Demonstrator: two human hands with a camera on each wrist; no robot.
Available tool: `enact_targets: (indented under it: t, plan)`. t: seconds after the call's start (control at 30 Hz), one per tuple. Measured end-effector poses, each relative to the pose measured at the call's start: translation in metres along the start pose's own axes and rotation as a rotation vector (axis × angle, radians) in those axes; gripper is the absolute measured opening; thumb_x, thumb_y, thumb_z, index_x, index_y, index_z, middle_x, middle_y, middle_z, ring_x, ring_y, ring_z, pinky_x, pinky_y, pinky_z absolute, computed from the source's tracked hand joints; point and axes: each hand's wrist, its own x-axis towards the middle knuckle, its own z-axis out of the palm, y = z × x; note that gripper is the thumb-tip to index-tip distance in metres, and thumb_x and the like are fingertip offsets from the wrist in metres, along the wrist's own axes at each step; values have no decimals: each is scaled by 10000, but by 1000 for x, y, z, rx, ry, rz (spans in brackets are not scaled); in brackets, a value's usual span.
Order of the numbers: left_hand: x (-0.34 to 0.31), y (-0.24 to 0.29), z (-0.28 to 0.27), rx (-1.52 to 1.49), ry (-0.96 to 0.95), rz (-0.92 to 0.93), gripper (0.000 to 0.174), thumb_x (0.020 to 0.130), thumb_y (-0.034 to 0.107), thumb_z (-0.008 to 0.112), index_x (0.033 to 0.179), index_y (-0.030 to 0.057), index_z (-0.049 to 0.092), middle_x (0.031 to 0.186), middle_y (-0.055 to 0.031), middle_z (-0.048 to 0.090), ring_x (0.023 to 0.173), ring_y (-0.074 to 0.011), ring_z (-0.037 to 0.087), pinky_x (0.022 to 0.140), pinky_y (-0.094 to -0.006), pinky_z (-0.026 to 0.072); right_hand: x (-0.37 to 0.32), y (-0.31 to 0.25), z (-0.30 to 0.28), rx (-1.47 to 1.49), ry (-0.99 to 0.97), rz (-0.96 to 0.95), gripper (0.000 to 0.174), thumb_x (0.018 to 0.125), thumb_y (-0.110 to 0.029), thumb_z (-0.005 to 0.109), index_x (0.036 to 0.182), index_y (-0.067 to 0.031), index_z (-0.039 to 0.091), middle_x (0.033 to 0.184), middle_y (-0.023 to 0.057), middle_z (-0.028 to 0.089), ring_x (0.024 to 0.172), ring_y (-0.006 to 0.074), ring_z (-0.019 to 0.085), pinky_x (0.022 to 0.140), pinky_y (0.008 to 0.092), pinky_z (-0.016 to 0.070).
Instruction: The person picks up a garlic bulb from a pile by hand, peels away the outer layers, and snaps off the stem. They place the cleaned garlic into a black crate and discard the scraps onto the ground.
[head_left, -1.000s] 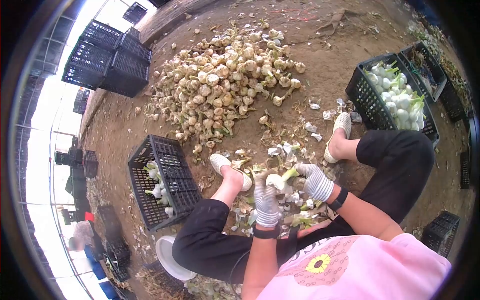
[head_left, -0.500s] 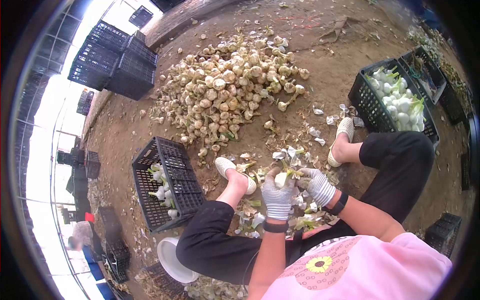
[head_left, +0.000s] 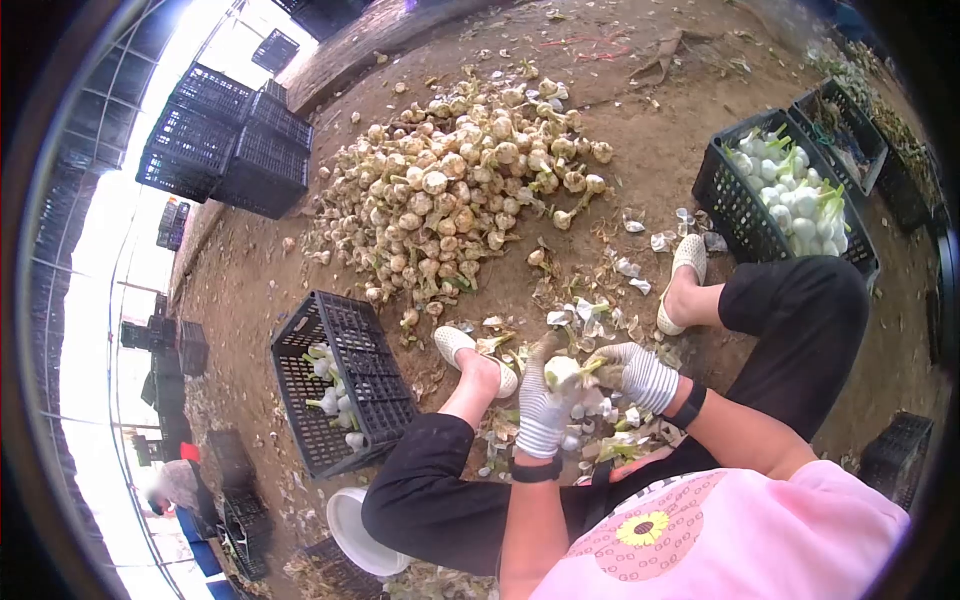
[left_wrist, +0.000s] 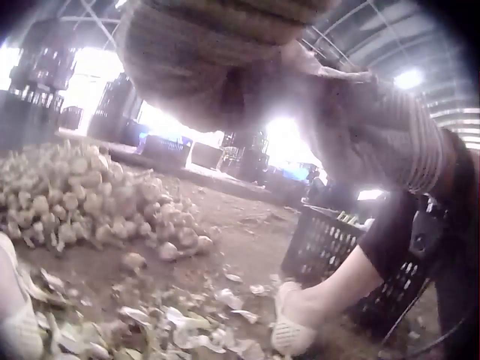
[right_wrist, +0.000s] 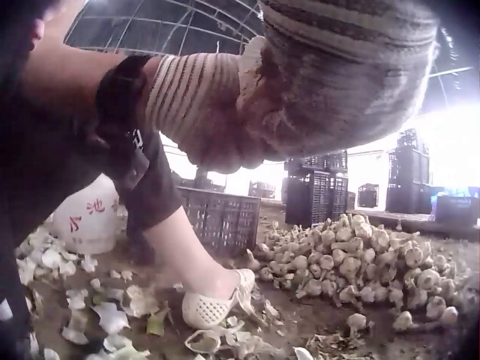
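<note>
A pale, partly peeled garlic bulb [head_left: 562, 372] with a short green stem is held between both hands, low in front of the knees. My left hand [head_left: 543, 408], in a striped white glove, grips the bulb from the left side. From the right, my gloved right hand [head_left: 645, 376] pinches at its stem and loose skin. Both wrist views show the gloved hands from below, such as the left hand [left_wrist: 217, 60] and right hand [right_wrist: 337, 82], with the bulb hidden there. Peeled skins [head_left: 590, 315] lie scattered on the ground under and beyond the hands.
A large heap of unpeeled garlic [head_left: 450, 190] lies ahead. To the left, a tipped black crate [head_left: 365, 375] contains several peeled bulbs; another crate [head_left: 728, 195] on the right is full of them. A white bucket [head_left: 350, 530] stands by the left knee. Stacked crates [head_left: 225, 150] stand farther back.
The bulb's stem, pointing up right toward the right hand earlier, is now mostly covered by its fingers. The bulb has turned in the left hand, and the head view has shifted slightly.
</note>
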Motion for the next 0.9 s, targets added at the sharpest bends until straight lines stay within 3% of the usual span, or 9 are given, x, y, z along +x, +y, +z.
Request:
enact_targets:
  t: [0.07,0.2,0.23,0.33,0.4,0.53,0.6,0.8,0.9]
  plan:
    - [-5,9,1,128,80,-58,585,780,409,662,1146,-9,478,916,-52,550,775,-117,548,635,-218,473,-7,-11,10,-181,-19,-75,193,813,-77,614,994,-9,607,873,15,622,757,66,543,679,219,465]
    - [-8,12,2,-79,146,8,516,835,464,565,1073,8,529,811,-11,543,686,-73,525,538,-185,412,45,63,-43,367,126,-33,142,821,-27,572,960,-18,603,900,51,626,779,138,587,678,272,506]
    - [-11,23,-6,-295,195,-52,500,831,442,580,1093,20,520,779,-7,543,650,-71,509,521,-195,403,24,17,-28,475,183,-50,175,830,-50,563,1000,-19,585,933,77,623,796,175,601,681,304,523]
    - [-16,25,-29,-485,125,-48,534,807,478,589,1105,41,514,783,-6,551,658,-90,526,544,-221,440,35,17,-30,-28,-97,200,410,808,-181,631,1145,19,511,961,111,618,815,165,597,690,296,511]
    - [-19,13,-23,-205,338,42,534,815,496,562,1102,48,510,827,-13,557,706,-104,550,581,-235,470,-2,-14,10,-800,-183,58,697,744,-154,696,1325,-3,343,965,76,629,850,135,578,772,304,480]
    - [-27,11,12,-428,0,12,420,866,147,522,1246,10,407,1035,-70,502,791,-140,567,667,-246,508,-1,0,25,-99,-102,-152,652,743,-256,718,1259,15,426,1138,77,556,1017,136,522,892,290,425]
    - [-32,30,24,-644,13,32,451,856,60,520,1281,8,379,1113,-87,483,831,-154,568,693,-263,524,2,-6,15,-156,-100,-204,520,787,-173,675,1224,13,464,1116,68,571,996,141,527,874,284,434]
    - [-26,45,-18,873,80,306,304,774,114,670,1023,-44,596,885,-97,630,852,-183,593,781,-284,466,4,-11,5,-419,-75,-219,507,790,-171,669,1217,12,468,1086,94,596,984,145,541,870,286,436]
    - [-26,37,-17,678,147,248,235,747,87,672,951,-20,631,834,-111,639,768,-208,608,726,-292,470,6,-9,0,-485,-77,-313,481,798,-147,654,1214,13,471,1102,107,589,996,143,538,867,282,439]
